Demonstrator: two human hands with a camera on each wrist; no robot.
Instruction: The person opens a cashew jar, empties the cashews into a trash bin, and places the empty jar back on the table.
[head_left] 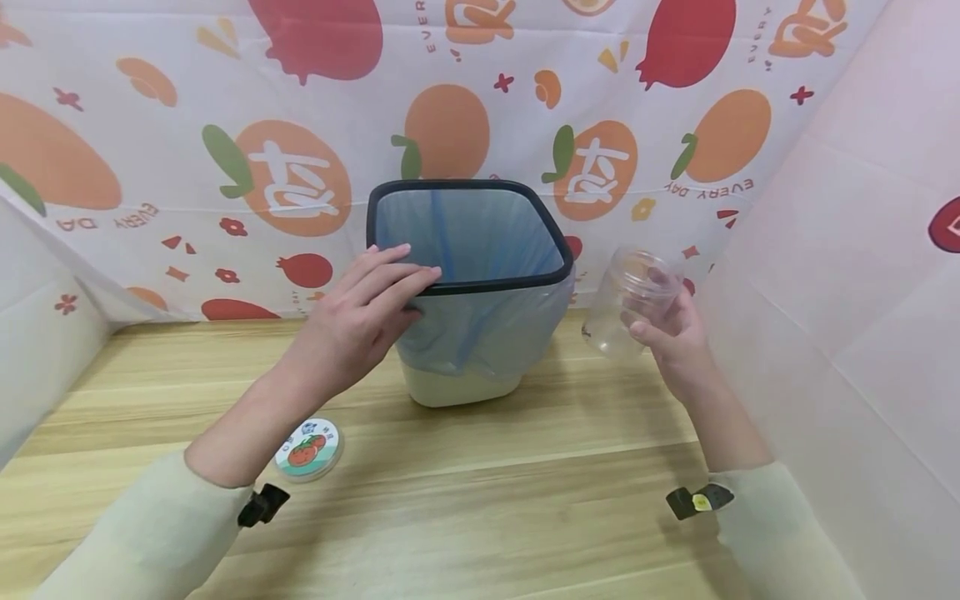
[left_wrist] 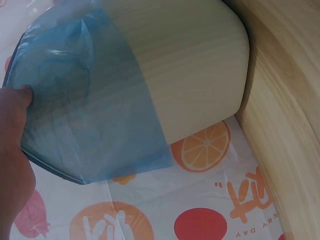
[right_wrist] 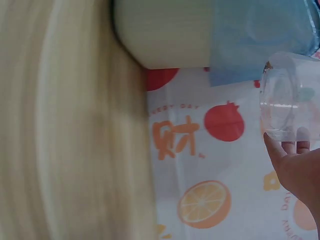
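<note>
A cream trash can [head_left: 459, 388] with a black rim [head_left: 491, 287] stands on the table, lined with a thin blue plastic bag [head_left: 502, 325] folded down over its outside. My left hand [head_left: 367, 310] lies at the rim's near left corner, its fingers over the edge and its thumb against the bag [left_wrist: 60, 100]. On the right, my right hand [head_left: 675, 333] grips a clear plastic jar [head_left: 626, 300] from the side, lidless and held above the table. In the right wrist view the jar [right_wrist: 285, 100] hangs beside the can, with the thumb and fingers around it.
A round lid [head_left: 309, 450] with a tomato picture lies on the wooden table [head_left: 480, 508], next to my left forearm. Behind the can hangs a fruit-print cloth [head_left: 300, 75]. A pale side panel [head_left: 840, 275] rises close to my right arm.
</note>
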